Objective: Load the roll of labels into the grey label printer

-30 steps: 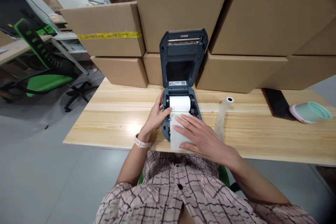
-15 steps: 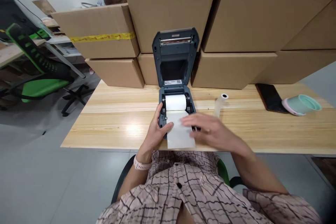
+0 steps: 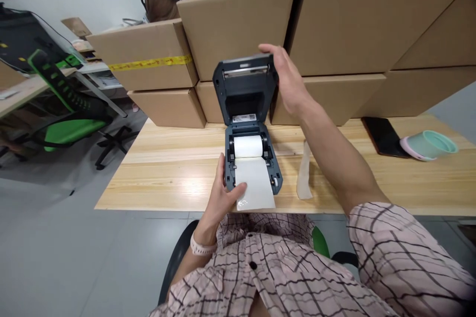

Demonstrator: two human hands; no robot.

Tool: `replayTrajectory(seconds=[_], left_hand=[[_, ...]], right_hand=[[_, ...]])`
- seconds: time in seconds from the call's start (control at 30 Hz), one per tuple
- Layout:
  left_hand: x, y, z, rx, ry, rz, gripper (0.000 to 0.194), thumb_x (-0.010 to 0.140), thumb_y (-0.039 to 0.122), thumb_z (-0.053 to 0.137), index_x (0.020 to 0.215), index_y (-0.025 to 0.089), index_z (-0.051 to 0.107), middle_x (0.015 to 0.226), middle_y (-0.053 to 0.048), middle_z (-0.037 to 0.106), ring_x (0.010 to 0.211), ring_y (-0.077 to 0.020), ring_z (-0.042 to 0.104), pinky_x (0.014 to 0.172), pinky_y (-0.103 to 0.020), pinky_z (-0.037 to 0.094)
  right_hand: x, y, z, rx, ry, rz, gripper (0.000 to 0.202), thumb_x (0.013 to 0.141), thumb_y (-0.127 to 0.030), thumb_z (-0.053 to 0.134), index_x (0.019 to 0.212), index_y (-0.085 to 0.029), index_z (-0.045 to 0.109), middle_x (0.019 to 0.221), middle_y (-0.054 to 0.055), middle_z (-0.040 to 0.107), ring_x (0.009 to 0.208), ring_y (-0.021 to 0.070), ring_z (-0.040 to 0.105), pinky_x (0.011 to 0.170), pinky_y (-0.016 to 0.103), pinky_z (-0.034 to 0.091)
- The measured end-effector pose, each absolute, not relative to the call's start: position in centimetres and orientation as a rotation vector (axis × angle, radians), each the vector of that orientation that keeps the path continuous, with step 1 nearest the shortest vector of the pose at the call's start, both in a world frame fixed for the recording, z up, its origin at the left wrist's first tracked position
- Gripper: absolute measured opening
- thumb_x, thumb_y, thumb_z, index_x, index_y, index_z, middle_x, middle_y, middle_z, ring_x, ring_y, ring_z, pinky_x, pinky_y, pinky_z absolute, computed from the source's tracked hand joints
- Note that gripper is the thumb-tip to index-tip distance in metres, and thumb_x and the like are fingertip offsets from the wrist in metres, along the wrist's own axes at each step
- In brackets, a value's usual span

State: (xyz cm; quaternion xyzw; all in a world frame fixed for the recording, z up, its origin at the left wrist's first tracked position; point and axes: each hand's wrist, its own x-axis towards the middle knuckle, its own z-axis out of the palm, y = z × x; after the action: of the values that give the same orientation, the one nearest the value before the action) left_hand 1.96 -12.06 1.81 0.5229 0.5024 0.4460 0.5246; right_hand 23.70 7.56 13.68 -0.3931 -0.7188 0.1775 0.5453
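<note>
A dark grey label printer (image 3: 275,171) stands on the wooden table with its lid (image 3: 245,86) tilted up. Inside it sits a white label roll (image 3: 248,147), whose label strip (image 3: 255,181) runs out over the front toward the table edge. My left hand (image 3: 223,190) holds the printer's left side, its thumb pressing on the strip. At the upper right corner of the lid, my right hand (image 3: 288,77) grips the edge, fingers behind it.
Cardboard boxes (image 3: 334,25) are stacked behind the printer. A curled paper strip (image 3: 305,173) lies to its right. Farther right are a black phone (image 3: 385,136) and a mint and pink cup (image 3: 427,145). A green chair (image 3: 74,131) stands left; a person's head (image 3: 161,2) shows behind the boxes.
My right hand has moved from above the label strip up to the lid's top right corner. The lid leans slightly farther forward. My left hand stays at the printer's left side.
</note>
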Motion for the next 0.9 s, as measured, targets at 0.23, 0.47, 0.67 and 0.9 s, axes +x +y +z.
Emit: replayTrajectory(seconds=[0.23, 0.47, 0.67, 0.9], left_hand=[[1.2, -14.2, 1.0, 1.389, 1.171, 1.244, 0.102, 0.089, 0.054, 0.070, 0.163, 0.045, 0.001, 0.176, -0.002, 0.004, 0.162, -0.0314, 0.010, 0.129, -0.050, 0.024], [2.1, -10.9, 2.4, 1.321, 1.185, 1.289, 0.090, 0.091, 0.059, 0.064, 0.164, 0.039, 0.015, 0.176, 0.000, 0.011, 0.162, -0.0322, 0.010, 0.132, -0.049, 0.016], [2.1, -11.0, 1.3, 1.216, 1.121, 1.210, 0.097, 0.089, 0.053, 0.070, 0.164, 0.035, 0.012, 0.172, -0.008, 0.024, 0.157, -0.0325, 0.028, 0.127, -0.048, 0.030], [2.5, -11.0, 0.4, 1.288, 1.125, 1.346, 0.088, 0.091, 0.055, 0.067, 0.162, 0.032, 0.022, 0.166, -0.010, 0.037, 0.151, -0.0328, 0.040, 0.123, -0.047, 0.036]], right_hand=[[24.8, -7.9, 6.7, -0.848, -1.971, 0.267, 0.053, 0.108, -0.056, 0.023, 0.134, -0.031, 0.062, 0.139, 0.005, 0.066, 0.137, 0.0265, 0.056, 0.115, 0.054, 0.046], [23.6, -11.4, 1.6, -0.928, -1.949, 0.147, 0.042, 0.109, -0.035, 0.031, 0.142, -0.030, 0.057, 0.145, 0.005, 0.063, 0.144, 0.0276, 0.050, 0.118, 0.056, 0.042], [22.6, -11.6, -0.2, -0.935, -1.827, 0.127, 0.040, 0.106, -0.030, 0.035, 0.138, -0.032, 0.059, 0.139, 0.003, 0.067, 0.140, 0.0281, 0.053, 0.114, 0.057, 0.046], [22.1, -11.7, -1.6, -1.030, -1.801, 0.097, 0.042, 0.104, -0.033, 0.030, 0.133, -0.036, 0.060, 0.136, 0.001, 0.068, 0.139, 0.0293, 0.053, 0.112, 0.059, 0.046]])
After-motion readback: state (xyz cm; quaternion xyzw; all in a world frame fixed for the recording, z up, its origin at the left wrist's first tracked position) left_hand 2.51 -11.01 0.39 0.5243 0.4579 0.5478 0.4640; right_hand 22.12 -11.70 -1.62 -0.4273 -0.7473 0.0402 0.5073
